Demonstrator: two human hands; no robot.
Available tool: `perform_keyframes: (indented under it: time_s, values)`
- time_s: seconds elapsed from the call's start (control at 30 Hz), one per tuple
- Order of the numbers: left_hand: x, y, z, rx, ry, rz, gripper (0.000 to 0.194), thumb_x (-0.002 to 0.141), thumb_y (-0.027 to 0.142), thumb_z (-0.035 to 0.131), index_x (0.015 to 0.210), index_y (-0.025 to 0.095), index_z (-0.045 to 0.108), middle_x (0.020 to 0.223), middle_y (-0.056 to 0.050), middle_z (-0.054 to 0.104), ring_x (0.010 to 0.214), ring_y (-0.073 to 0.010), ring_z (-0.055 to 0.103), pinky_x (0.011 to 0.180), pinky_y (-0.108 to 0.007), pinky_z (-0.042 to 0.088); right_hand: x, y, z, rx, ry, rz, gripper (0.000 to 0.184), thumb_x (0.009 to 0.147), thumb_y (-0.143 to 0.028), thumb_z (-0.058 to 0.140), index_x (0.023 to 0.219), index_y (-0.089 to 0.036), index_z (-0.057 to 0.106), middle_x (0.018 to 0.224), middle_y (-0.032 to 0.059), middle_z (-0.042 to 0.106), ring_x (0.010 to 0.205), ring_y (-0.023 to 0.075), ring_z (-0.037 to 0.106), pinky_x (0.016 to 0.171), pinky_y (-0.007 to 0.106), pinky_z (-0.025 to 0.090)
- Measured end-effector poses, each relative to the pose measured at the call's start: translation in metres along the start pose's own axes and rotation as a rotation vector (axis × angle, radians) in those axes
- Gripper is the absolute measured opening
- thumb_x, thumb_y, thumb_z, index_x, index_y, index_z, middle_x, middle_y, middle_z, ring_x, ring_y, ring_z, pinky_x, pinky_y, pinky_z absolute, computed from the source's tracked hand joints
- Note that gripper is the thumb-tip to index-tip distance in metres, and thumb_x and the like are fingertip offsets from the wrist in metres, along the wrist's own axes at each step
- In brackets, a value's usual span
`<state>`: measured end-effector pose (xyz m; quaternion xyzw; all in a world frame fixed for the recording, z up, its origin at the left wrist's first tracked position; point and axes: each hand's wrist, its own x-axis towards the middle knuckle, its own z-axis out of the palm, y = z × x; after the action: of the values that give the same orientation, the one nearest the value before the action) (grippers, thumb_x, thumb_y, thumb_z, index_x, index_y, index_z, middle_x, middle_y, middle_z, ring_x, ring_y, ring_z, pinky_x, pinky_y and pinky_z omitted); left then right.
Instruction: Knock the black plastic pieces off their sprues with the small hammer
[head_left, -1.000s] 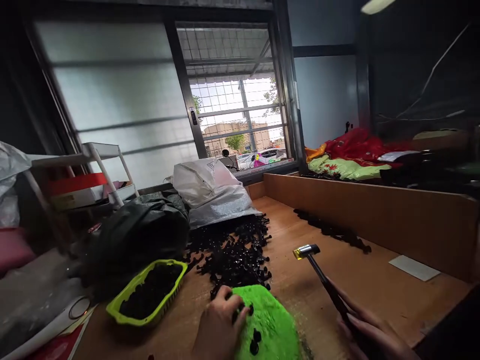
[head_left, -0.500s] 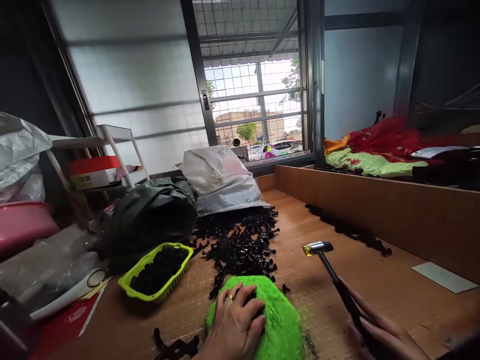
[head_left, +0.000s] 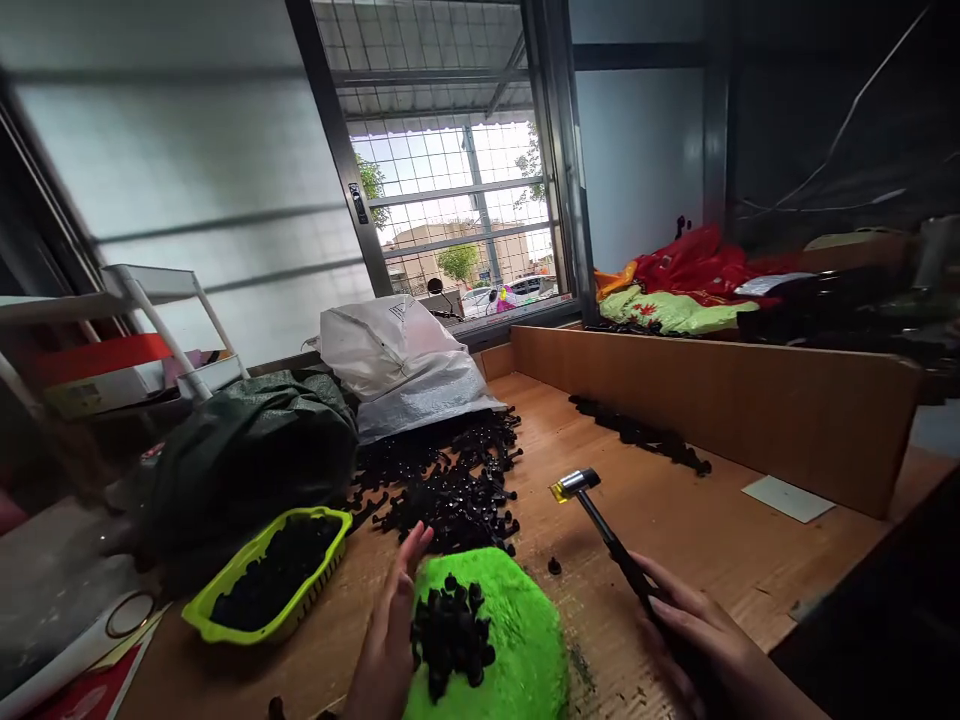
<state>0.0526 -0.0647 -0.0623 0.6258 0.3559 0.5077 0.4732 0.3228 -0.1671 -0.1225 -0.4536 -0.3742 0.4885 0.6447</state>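
Note:
In my right hand [head_left: 686,620] is a small hammer [head_left: 611,540] with a metal head and a yellow face, raised above the table at the right. My left hand [head_left: 390,620] is open, fingers stretched out, at the left edge of a bright green block [head_left: 525,640]. A cluster of small black parts [head_left: 452,635] lies on the block beside that hand. Behind the block spreads a heap of longer black parts [head_left: 457,490]. One loose black piece [head_left: 554,566] rests on the wood right of the block.
A yellow-green basket [head_left: 322,580] of black pieces stands left, near a dark sack [head_left: 247,460]. A white sack [head_left: 405,350] lies behind the heap. A wooden board [head_left: 705,400] edges the table's right side, with a white card [head_left: 787,498] before it.
My left hand has lifted off the green block and moved left, uncovering the black cluster. The hammer stays in my right hand. The view has turned right.

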Motion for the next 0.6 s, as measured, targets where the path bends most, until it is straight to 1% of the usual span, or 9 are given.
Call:
perform_keyframes:
  time_s: [0.03, 0.1, 0.13, 0.2, 0.3, 0.33, 0.4, 0.5, 0.6]
  values:
    - [0.002, 0.002, -0.003, -0.099, 0.053, -0.068, 0.065, 0.082, 0.062, 0.028, 0.128, 0.019, 0.043, 0.133, -0.011, 0.048, 0.125, -0.0252, 0.040, 0.106, -0.043, 0.028, 0.001, 0.000, -0.001, 0.011, -0.016, -0.005, 0.074, 0.078, -0.047, 0.056, 0.138, -0.015, 0.028, 0.055, -0.0039, 0.050, 0.032, 0.0087, 0.042, 0.027, 0.016, 0.034]
    - [0.006, 0.003, -0.011, -0.186, 0.142, -0.177, 0.060, 0.083, 0.059, 0.032, 0.124, 0.018, 0.046, 0.125, -0.012, 0.055, 0.119, -0.0228, 0.047, 0.103, -0.039, 0.034, 0.002, 0.002, -0.003, 0.037, -0.042, -0.017, 0.076, 0.079, -0.047, 0.056, 0.139, -0.014, 0.023, 0.057, -0.0039, 0.050, 0.033, 0.0085, 0.043, 0.027, 0.015, 0.034]
    - [0.007, 0.002, -0.016, -0.176, 0.161, -0.215, 0.057, 0.082, 0.058, 0.037, 0.123, 0.018, 0.047, 0.122, -0.012, 0.058, 0.116, -0.0227, 0.050, 0.102, -0.039, 0.036, 0.003, 0.003, -0.004, 0.049, -0.051, -0.022, 0.078, 0.079, -0.047, 0.055, 0.140, -0.014, 0.020, 0.058, -0.0041, 0.050, 0.033, 0.0085, 0.044, 0.027, 0.015, 0.034]
    - [0.006, -0.003, -0.025, -0.037, 0.121, -0.236, 0.053, 0.079, 0.053, 0.047, 0.118, 0.018, 0.051, 0.118, -0.012, 0.061, 0.112, -0.0245, 0.054, 0.098, -0.040, 0.040, 0.005, 0.005, -0.005, 0.066, -0.069, -0.025, 0.082, 0.079, -0.047, 0.055, 0.141, -0.013, 0.014, 0.057, -0.0049, 0.049, 0.031, 0.0082, 0.043, 0.026, 0.015, 0.033]
    - [-0.004, -0.012, -0.030, 0.402, -0.095, -0.108, 0.046, 0.077, 0.047, 0.051, 0.110, 0.018, 0.062, 0.121, -0.013, 0.059, 0.115, -0.0285, 0.050, 0.101, -0.045, 0.035, 0.006, 0.008, -0.006, 0.073, -0.087, -0.018, 0.080, 0.079, -0.047, 0.054, 0.141, -0.014, 0.015, 0.058, -0.0045, 0.049, 0.030, 0.0080, 0.042, 0.027, 0.016, 0.034]
    - [-0.009, -0.014, -0.028, 0.565, -0.174, -0.033, 0.045, 0.077, 0.046, 0.051, 0.112, 0.019, 0.062, 0.125, -0.012, 0.056, 0.120, -0.0297, 0.046, 0.104, -0.047, 0.031, 0.006, 0.009, -0.006, 0.072, -0.090, -0.015, 0.077, 0.080, -0.046, 0.053, 0.141, -0.015, 0.017, 0.059, -0.0041, 0.050, 0.031, 0.0081, 0.043, 0.027, 0.017, 0.035]
    - [-0.020, -0.015, -0.020, 0.838, -0.271, 0.110, 0.049, 0.077, 0.042, 0.054, 0.123, 0.025, 0.054, 0.134, -0.008, 0.047, 0.127, -0.0325, 0.035, 0.106, -0.055, 0.020, 0.005, 0.008, -0.006, 0.068, -0.094, -0.008, 0.072, 0.082, -0.044, 0.050, 0.141, -0.017, 0.019, 0.061, -0.0036, 0.050, 0.032, 0.0085, 0.044, 0.028, 0.017, 0.036]
    - [-0.033, -0.010, -0.004, 1.074, -0.287, 0.197, 0.060, 0.074, 0.039, 0.059, 0.131, 0.035, 0.039, 0.142, -0.003, 0.033, 0.131, -0.0362, 0.025, 0.102, -0.065, 0.010, 0.003, 0.006, -0.006, 0.061, -0.105, -0.005, 0.072, 0.083, -0.044, 0.050, 0.141, -0.016, 0.017, 0.062, -0.0031, 0.051, 0.034, 0.0090, 0.045, 0.029, 0.017, 0.036]
    - [-0.036, -0.005, 0.005, 1.118, -0.315, 0.173, 0.060, 0.074, 0.040, 0.060, 0.130, 0.041, 0.037, 0.144, -0.001, 0.028, 0.133, -0.0375, 0.017, 0.098, -0.069, 0.008, 0.001, 0.003, -0.007, 0.052, -0.119, -0.007, 0.075, 0.083, -0.045, 0.051, 0.142, -0.015, 0.015, 0.060, -0.0029, 0.051, 0.037, 0.0103, 0.045, 0.031, 0.018, 0.037]
